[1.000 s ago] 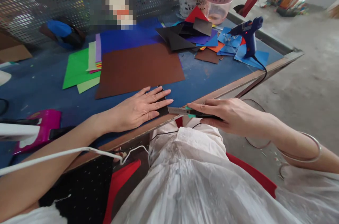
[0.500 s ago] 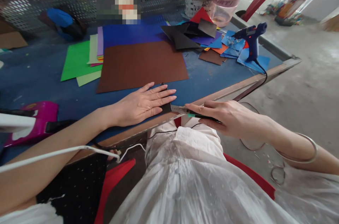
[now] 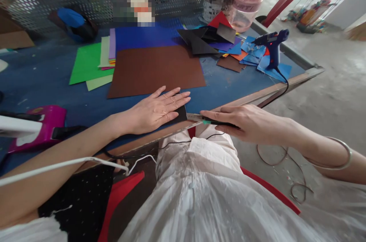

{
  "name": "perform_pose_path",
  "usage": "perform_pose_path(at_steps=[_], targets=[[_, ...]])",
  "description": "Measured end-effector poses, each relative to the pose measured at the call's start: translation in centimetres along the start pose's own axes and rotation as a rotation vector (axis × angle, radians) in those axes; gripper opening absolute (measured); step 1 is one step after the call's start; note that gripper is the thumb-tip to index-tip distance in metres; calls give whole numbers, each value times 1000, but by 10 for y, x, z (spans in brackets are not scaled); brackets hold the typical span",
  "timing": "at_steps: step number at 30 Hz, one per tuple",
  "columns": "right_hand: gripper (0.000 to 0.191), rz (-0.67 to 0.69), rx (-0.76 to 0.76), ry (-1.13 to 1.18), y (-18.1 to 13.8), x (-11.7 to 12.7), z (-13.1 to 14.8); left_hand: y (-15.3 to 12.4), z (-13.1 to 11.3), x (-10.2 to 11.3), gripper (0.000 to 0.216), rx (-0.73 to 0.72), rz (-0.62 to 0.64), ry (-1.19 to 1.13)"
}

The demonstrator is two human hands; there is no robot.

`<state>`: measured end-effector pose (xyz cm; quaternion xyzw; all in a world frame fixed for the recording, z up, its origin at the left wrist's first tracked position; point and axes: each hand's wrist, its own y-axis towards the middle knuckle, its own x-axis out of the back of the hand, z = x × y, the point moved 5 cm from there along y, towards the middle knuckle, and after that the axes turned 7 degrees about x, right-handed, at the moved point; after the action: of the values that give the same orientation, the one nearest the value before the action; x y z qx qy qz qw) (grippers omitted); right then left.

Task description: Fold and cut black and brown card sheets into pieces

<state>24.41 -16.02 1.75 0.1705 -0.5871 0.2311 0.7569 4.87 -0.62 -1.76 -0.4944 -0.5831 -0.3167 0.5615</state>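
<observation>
We look down at a blue surface (image 3: 225,82) where 2 bare hands work close to the near edge. The left hand (image 3: 153,112) lies palm down on a small black piece of sheet (image 3: 182,113), its fingers (image 3: 177,98) spread and flat, gripping nothing. Much of the piece is hidden under that hand; the part we see sticks out past the fingers on the right, at the surface's wooden rim, and its right-hand edge runs away from the body.

The right hand (image 3: 247,121) pinches a utility knife (image 3: 206,121), fingers pressed together around the dark handle, the index finger stretched forward along it. The knife's long axis runs sideways, across the piece's edge, with the blade pointing left. Its tip meets the near right corner of the piece, or seems to; we cannot tell how firmly. So the piece lies left of the right hand's fingers and directly beneath the left hand, the nearer of the 2.

Beyond, we find a brown sheet (image 3: 157,72), a heap of black scraps (image 3: 200,40) and, at far right, a blue glue gun (image 3: 273,49) standing upright.
</observation>
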Motion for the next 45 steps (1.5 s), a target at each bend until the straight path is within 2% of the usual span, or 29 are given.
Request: perform_pose_path(at_steps=[6,45], targets=[[50,-74,4,39,-8,-7,5,1,0,0,56,-18,-6,2],[52,-38,7,62,0,-7,13,1,0,0,56,-52,-33,-90]])
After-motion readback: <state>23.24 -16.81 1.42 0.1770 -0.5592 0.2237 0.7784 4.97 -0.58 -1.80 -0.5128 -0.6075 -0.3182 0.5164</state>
